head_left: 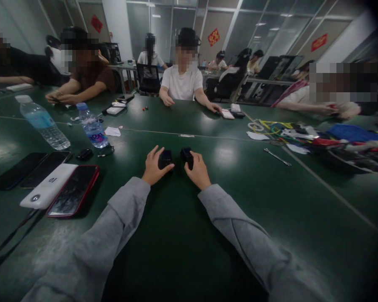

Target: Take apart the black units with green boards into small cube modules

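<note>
Two small black box-like devices stand close together with a narrow gap between them, above or on the dark green table. My left hand curves around the left black device, its thumb across the near side and its fingers at the left edge. Around the right black device my right hand is closed, thumb on the near side and fingers along the right. Both devices are dark and partly covered by the hands, so their exact kind cannot be made out.
Left lie phones, a white power bank with a cable, a black case and two water bottles. Right are a wrench and a pile of cables and cloth. Several people sit around the table.
</note>
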A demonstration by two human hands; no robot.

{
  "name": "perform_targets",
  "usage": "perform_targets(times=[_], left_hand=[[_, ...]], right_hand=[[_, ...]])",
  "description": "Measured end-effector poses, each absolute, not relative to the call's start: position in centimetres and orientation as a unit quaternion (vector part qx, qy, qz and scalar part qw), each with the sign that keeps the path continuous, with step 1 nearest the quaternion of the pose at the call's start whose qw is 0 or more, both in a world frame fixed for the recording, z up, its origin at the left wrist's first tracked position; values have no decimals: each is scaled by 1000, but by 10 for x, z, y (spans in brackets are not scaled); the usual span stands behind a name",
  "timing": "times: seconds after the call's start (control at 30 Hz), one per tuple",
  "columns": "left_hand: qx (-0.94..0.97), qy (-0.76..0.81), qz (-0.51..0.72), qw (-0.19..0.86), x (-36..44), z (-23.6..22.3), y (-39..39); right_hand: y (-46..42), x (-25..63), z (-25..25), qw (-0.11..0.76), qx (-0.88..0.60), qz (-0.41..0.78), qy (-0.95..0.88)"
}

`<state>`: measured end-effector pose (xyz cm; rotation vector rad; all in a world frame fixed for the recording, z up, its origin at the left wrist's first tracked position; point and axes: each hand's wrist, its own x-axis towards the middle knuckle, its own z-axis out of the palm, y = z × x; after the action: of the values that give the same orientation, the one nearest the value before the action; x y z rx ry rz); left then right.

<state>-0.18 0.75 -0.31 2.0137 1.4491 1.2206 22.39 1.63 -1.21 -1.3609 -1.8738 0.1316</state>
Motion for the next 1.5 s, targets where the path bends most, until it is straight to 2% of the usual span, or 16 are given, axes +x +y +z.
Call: perform_targets(times=[0.23,0.53,0.73,1.1,1.33,1.5], left_hand=[[733,492,379,277,-4,-12,15],[774,467,376,206,0,-14,13],[736,466,420,256,-21,-15,28],[639,519,406,397,-79,-1,51],[686,469,321,455,-66,9,46],[696,456,322,451,-68,1,50]], right_hand=[[14,231,-16,409,-491,110,-761],[19,231,-21,424,-455,105,-776],[33,246,-22,464,-440,256,-725],[52,299,-2,338,-401,467,-712],[47,289,2,272,-375,494,-736],[45,284,1,280,-356,488,-746]])
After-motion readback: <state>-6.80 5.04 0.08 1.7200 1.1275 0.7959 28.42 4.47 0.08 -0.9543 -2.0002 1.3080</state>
